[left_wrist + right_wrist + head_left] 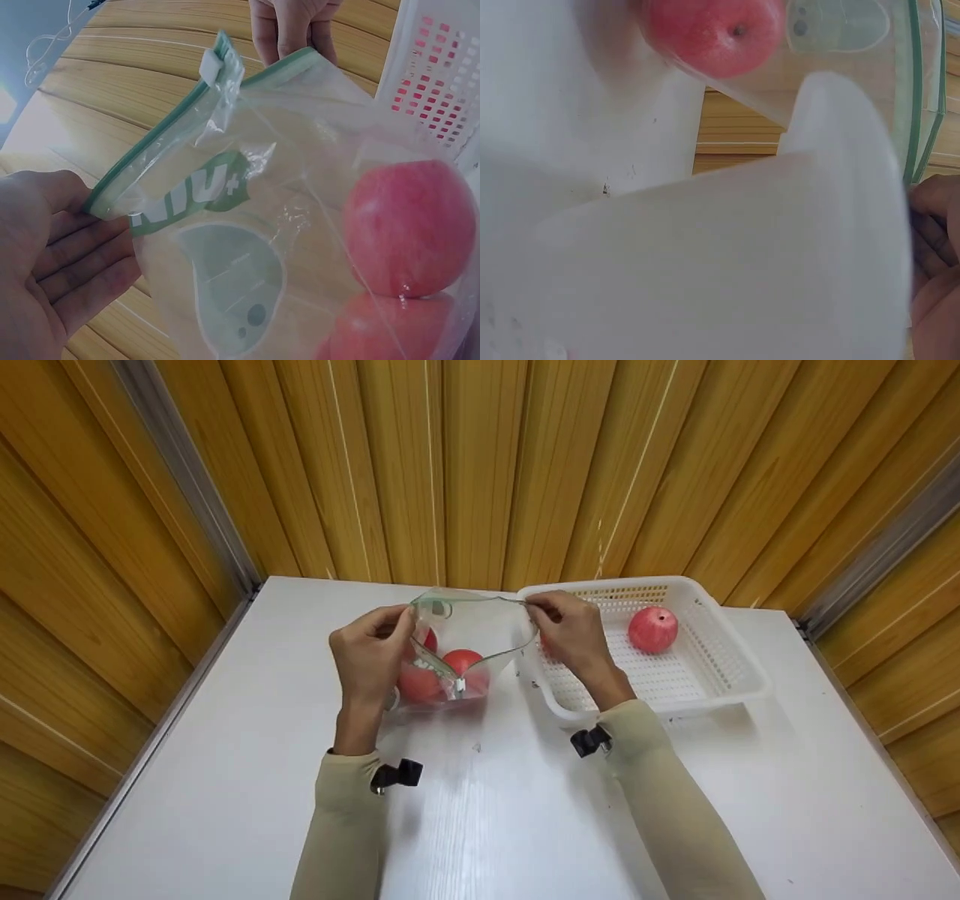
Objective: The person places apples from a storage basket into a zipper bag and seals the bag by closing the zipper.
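Observation:
A clear zip bag (247, 112) with a green seal and a green printed logo is held upright above the table, its mouth spread wide. My left hand (371, 656) pinches the left side of its rim between thumb and finger. On the opposite side, my right hand (574, 634) pinches the rim close to the basket. Several red apples (420, 684) lie at the bottom of the bag. The white zip slider (460, 685) sits at the near end of the seal. In the right wrist view, the basket wall (727, 255) hides part of the bag.
A white plastic basket (675, 682) stands to the right, partly under my right hand. One red apple (653, 630) lies in it, and another red patch shows behind the right hand. Wood-patterned panels (480, 472) rise behind the white table (262, 780).

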Demonstrator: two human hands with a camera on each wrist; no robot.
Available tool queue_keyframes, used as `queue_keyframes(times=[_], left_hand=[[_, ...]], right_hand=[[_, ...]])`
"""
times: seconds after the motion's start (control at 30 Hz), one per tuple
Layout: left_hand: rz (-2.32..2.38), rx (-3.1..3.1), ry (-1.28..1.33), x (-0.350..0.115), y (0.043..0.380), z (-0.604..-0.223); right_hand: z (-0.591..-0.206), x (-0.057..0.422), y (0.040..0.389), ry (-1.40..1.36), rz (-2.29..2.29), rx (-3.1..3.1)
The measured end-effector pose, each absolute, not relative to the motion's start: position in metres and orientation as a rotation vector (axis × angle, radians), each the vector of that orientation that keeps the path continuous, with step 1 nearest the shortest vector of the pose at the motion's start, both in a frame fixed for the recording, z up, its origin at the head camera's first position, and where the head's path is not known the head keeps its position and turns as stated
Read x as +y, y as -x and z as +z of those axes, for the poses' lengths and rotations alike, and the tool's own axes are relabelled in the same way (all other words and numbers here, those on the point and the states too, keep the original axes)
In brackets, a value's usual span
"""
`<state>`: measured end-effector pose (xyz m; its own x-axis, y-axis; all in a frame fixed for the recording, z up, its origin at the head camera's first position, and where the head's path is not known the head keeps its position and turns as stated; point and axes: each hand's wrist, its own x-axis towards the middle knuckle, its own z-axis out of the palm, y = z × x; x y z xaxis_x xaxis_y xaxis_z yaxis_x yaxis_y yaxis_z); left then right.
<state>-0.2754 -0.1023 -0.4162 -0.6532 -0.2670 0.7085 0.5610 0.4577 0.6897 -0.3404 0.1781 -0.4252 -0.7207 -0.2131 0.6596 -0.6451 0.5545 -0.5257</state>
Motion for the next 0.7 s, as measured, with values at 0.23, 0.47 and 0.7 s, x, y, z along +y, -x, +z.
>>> queue_keyframes(times=[0.23, 0.47, 0.7], left_hand=[[-1.304, -1.907, 0.297, -0.097, 0.275, -0.416], [-1.300, -1.921, 0.298, -0.093, 0.275, -0.416], [-1.306, -1.917, 0.303, -0.089, 0.274, -0.416]], right_hand=[[-0.421, 0.183, 0.342, -0.762, 1.017, -2.428], [-0.411, 0.197, 0.343, -0.700, 1.111, -2.522], [-0.400, 0.214, 0.350, -0.568, 1.194, -2.551]])
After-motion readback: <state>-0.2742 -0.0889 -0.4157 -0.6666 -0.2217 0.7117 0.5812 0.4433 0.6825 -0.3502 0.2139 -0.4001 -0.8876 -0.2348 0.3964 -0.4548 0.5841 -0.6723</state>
